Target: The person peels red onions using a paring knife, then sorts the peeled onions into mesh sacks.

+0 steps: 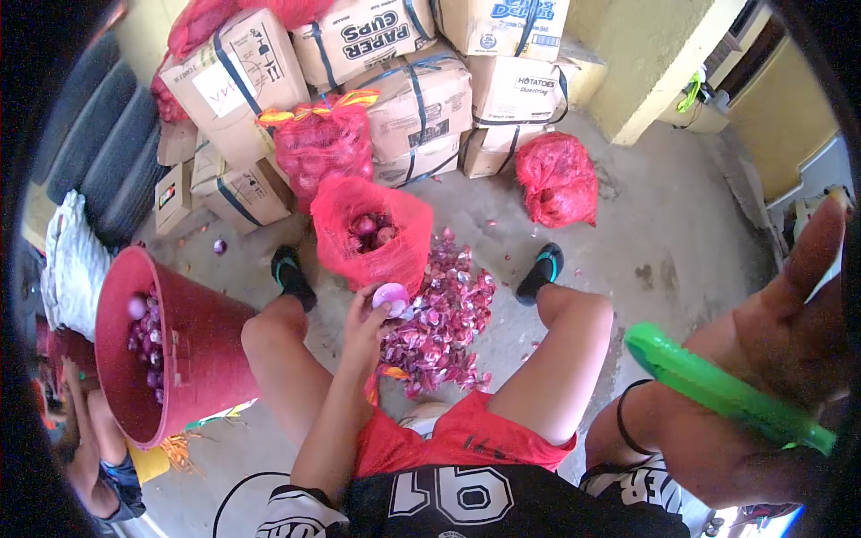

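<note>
My left hand is closed around a pale purple onion, with its smooth, shiny surface turned up. It is just above the near rim of the red mesh sack, which stands open with several red onions in it. On the right, raised close to the camera, my right hand has a long green plastic handle across its palm. One finger points up; the rest are dark and partly out of view. Whether a blade is attached cannot be made out.
Onion skins are heaped between my legs. A tilted red tub with onions stands left, near another person's arm. Strapped cartons, full mesh sacks and tires line the back. Another red sack lies right.
</note>
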`<move>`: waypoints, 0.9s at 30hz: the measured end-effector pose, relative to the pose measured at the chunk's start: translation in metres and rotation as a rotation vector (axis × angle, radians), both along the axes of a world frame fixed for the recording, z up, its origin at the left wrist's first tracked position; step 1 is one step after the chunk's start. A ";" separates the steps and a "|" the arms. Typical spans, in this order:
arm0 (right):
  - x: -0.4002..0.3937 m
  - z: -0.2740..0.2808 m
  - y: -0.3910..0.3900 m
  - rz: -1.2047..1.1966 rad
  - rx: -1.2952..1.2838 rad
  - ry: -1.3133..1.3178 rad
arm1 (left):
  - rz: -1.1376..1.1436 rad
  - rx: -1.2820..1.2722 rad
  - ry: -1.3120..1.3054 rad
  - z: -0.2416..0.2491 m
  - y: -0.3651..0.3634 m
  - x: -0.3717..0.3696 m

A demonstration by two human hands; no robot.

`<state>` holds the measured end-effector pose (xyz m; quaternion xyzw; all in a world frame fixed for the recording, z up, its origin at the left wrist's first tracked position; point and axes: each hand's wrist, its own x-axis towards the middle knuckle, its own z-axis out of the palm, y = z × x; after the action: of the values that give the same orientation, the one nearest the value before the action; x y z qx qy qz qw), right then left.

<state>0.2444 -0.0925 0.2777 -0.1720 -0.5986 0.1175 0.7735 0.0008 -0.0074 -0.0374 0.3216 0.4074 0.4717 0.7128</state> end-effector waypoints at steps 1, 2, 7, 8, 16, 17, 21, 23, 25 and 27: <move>-0.002 -0.001 0.000 -0.001 0.001 -0.001 | 0.001 0.003 0.001 0.000 0.001 0.001; -0.002 -0.001 -0.001 -0.007 -0.002 -0.001 | 0.002 0.004 0.002 0.000 0.001 0.002; -0.005 -0.002 -0.001 -0.018 0.000 -0.003 | -0.005 0.006 -0.029 0.000 0.000 0.000; -0.005 -0.002 -0.001 -0.018 0.000 -0.004 | -0.002 0.007 -0.028 0.000 0.000 0.000; -0.009 -0.001 0.001 -0.026 0.008 0.000 | 0.002 -0.007 -0.039 0.003 0.000 0.000; -0.009 -0.001 0.002 -0.024 0.010 0.003 | 0.004 -0.009 -0.037 0.004 0.000 0.000; -0.010 -0.001 0.002 -0.020 0.007 0.004 | 0.008 -0.010 -0.039 0.001 -0.001 -0.001; -0.010 -0.001 0.003 -0.024 0.008 0.004 | 0.004 -0.005 -0.028 -0.001 0.000 -0.002; -0.010 -0.001 0.003 -0.028 0.007 0.003 | 0.005 -0.003 -0.023 -0.001 0.000 -0.001; -0.010 -0.001 0.004 -0.030 0.009 0.003 | 0.007 -0.006 -0.022 -0.001 -0.001 0.000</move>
<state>0.2342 -0.0887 0.2766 -0.1773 -0.5952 0.1033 0.7769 0.0007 -0.0080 -0.0389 0.3127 0.4019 0.4767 0.7165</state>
